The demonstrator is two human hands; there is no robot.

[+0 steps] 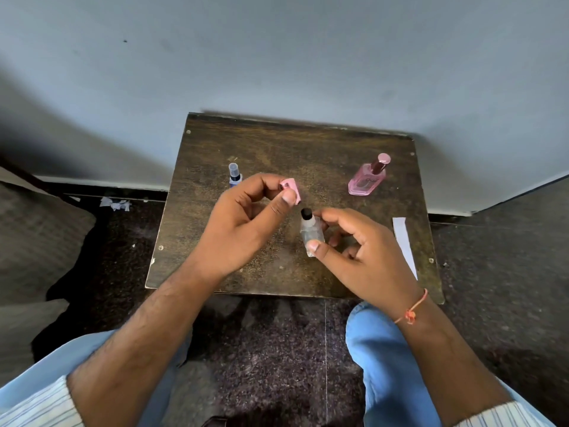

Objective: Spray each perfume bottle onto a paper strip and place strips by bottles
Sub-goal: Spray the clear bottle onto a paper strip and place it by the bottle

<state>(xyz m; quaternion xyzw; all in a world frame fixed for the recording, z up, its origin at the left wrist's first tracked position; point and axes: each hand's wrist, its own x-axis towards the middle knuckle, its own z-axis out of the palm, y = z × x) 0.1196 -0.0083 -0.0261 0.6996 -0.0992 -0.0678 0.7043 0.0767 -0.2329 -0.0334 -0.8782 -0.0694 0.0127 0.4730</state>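
Observation:
My right hand (357,251) grips a small clear perfume bottle (311,235) with a black nozzle, held upright above the middle of the dark wooden table (277,143). Its pink cap (291,188) is off and pinched between the thumb and fingers of my left hand (246,223), just up and left of the nozzle. A pink perfume bottle (368,178) with a pink cap stands at the back right. A small blue spray bottle (234,175) with a clear cap stands at the back left, partly behind my left hand. A white paper strip (405,241) lies along the right edge.
The table stands against a grey wall (277,57). Torn white paper scraps (115,204) lie on the dark speckled floor to the left. My knees in blue trousers sit below the table's front edge.

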